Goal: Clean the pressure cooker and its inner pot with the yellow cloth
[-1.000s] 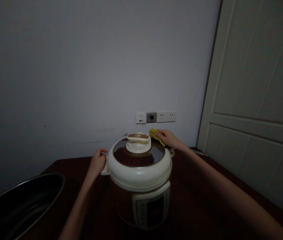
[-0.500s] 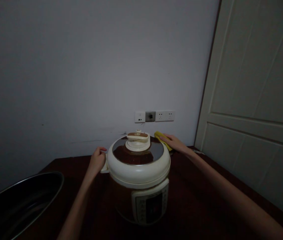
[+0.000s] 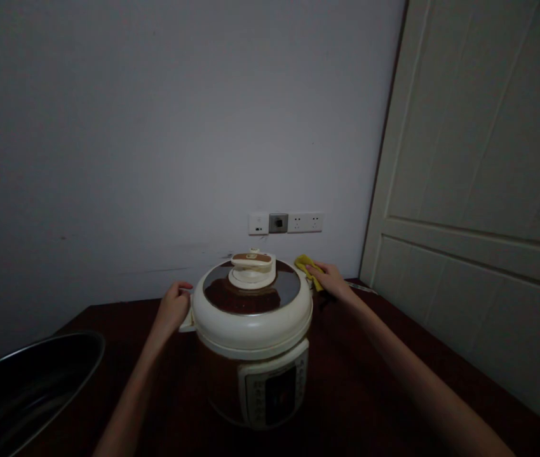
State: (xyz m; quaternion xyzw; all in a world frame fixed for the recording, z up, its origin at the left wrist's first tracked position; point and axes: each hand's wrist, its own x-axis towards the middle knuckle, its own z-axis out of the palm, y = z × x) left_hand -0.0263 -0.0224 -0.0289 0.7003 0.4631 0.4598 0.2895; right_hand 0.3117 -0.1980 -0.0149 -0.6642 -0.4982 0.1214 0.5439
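In front of me stands an electric pressure cooker [image 3: 253, 333] with a white rim, a dark glossy lid top and a control panel facing me. A handle [image 3: 253, 261] with a brown top sits in the middle of its lid. My left hand [image 3: 175, 308] is closed at the white side handle [image 3: 187, 322], its fingertips partly hidden. At the cooker's far right edge, my right hand [image 3: 330, 279] is closed on a yellow cloth [image 3: 309, 270], held against or right beside the rim.
A large dark metal pot [image 3: 36, 381] is at the lower left, partly out of view. The cooker stands on a dark red tabletop [image 3: 360, 355]. Wall sockets [image 3: 304, 222] are behind it, and a white panelled door [image 3: 470, 190] is to the right.
The view has turned slightly right, so everything sits further left. My right hand and the cloth have shifted outward and slightly down along the cooker's right edge. My left hand stays at the side handle.
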